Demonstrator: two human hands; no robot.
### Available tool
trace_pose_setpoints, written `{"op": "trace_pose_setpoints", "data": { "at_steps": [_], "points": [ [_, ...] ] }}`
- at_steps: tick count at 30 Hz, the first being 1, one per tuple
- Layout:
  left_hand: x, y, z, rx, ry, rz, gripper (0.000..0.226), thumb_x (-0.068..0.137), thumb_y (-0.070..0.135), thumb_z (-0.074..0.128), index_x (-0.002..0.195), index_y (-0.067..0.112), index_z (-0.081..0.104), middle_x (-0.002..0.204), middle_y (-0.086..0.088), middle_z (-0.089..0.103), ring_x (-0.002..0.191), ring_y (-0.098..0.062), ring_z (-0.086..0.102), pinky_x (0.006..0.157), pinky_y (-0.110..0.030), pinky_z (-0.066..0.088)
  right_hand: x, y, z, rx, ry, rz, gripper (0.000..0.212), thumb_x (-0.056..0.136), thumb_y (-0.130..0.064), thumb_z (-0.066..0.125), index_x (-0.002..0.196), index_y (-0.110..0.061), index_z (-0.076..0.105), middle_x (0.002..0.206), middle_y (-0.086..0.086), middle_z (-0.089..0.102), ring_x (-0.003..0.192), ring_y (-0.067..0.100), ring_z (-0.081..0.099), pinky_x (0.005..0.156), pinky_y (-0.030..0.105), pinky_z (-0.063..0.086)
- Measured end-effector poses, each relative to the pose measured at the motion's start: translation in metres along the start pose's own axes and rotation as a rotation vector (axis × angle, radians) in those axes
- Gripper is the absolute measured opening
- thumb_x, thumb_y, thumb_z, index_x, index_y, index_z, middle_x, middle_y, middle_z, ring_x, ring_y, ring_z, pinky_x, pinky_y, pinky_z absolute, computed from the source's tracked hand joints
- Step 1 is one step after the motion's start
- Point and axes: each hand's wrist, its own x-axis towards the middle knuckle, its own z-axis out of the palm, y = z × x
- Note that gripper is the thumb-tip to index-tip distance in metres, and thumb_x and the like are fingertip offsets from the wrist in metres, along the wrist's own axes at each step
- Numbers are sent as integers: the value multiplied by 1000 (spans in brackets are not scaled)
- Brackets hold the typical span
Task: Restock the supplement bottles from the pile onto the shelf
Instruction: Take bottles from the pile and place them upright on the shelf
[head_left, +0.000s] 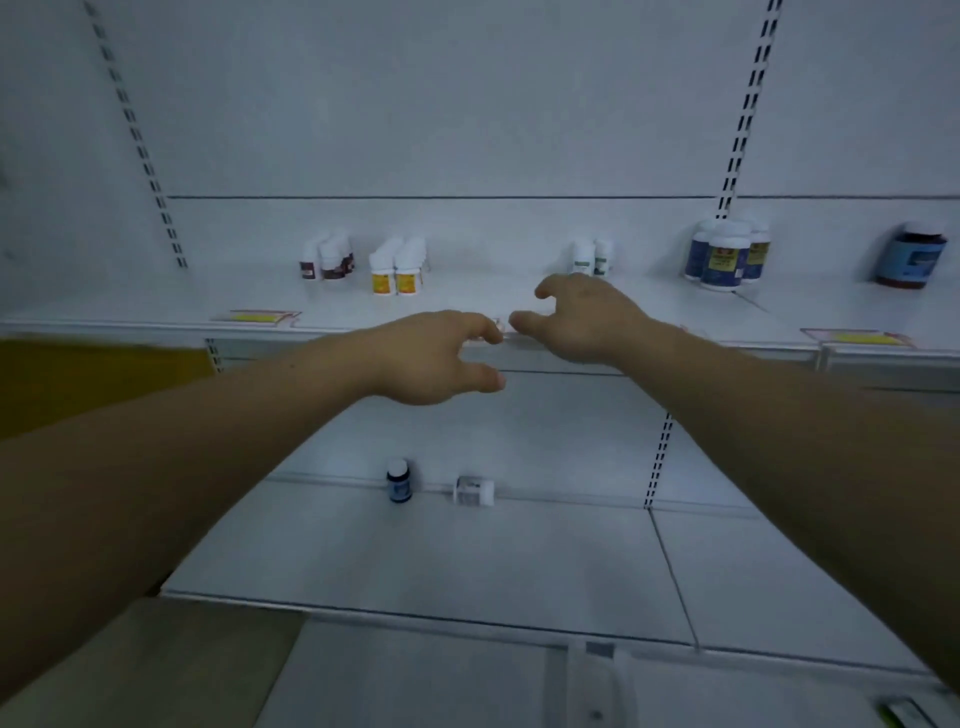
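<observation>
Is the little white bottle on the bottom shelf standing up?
No, the white bottle lies on its side on the lower shelf, right next to the dark blue bottle, which does stand upright.

Print on every bottle label is too blurred to read, from the yellow-labelled bottles (396, 273) to the blue-labelled bottles (724, 257). The right hand (582, 317) hides the bases of the green-labelled bottles (591, 257). Both forearms run out of frame. The shelf-edge tags (257, 317) are illegible.
</observation>
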Motion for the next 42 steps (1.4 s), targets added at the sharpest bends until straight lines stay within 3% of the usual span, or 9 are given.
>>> {"op": "trace_pose_setpoints", "data": {
  "at_steps": [7,12,19,26,29,35,39,40,42],
  "points": [
    [-92,-58,43,-49,-118,-76,61,86,53,56,139,31,36,148,5,33,127,-16,41,99,-25,30,-62,-72,33,-40,26,-143,63,88,-57,50,138,-18,43,138,10,45,127,29,39,102,39,33],
    [-104,-91,103,-106,-182,-155,65,87,50,57,142,26,33,149,0,32,128,-20,39,99,-27,30,-82,-88,79,-40,-137,-92,63,89,-58,47,141,-23,39,147,7,38,133,28,35,104,39,32],
    [-72,-154,183,-128,-340,-284,69,90,48,54,147,23,24,152,-4,24,133,-23,32,109,-33,29,-49,-54,171,44,-369,11,66,90,-55,50,143,-18,36,145,9,40,129,28,41,100,35,36],
    [12,-227,263,-196,-325,-421,77,89,45,56,149,21,15,153,-8,20,134,-25,31,110,-38,30,27,-3,288,94,-514,71,69,88,-55,54,142,-15,37,138,12,44,123,28,45,90,31,37],
    [56,-262,300,-280,-217,-491,84,88,44,58,150,23,6,154,-10,18,136,-27,29,109,-37,29,47,23,346,65,-531,50,61,87,-50,59,132,-13,43,130,13,48,114,30,49,81,29,36],
    [129,-326,369,-505,155,-558,97,79,23,73,150,20,7,148,-16,26,132,-32,35,105,-37,30,67,65,450,28,-472,61,64,88,-40,60,140,-13,36,136,12,41,123,31,43,101,36,39],
    [164,-350,411,-814,252,-541,112,74,10,78,149,14,-5,154,-8,21,138,-26,29,112,-37,25,70,80,498,-71,-400,99,67,87,-30,59,144,-16,27,141,9,34,128,30,32,101,39,36],
    [172,-354,418,-904,284,-555,110,75,7,77,149,13,-3,153,-6,23,137,-25,30,110,-36,27,70,83,505,-103,-367,119,63,86,-30,58,142,-17,30,137,10,35,125,30,32,98,38,37],
    [187,-359,432,-890,388,-588,86,77,8,75,144,11,22,143,-8,41,126,-27,43,97,-30,36,70,88,517,-101,-311,147,59,86,-35,58,137,-17,37,131,12,36,121,31,35,96,37,38]
  ]
}}
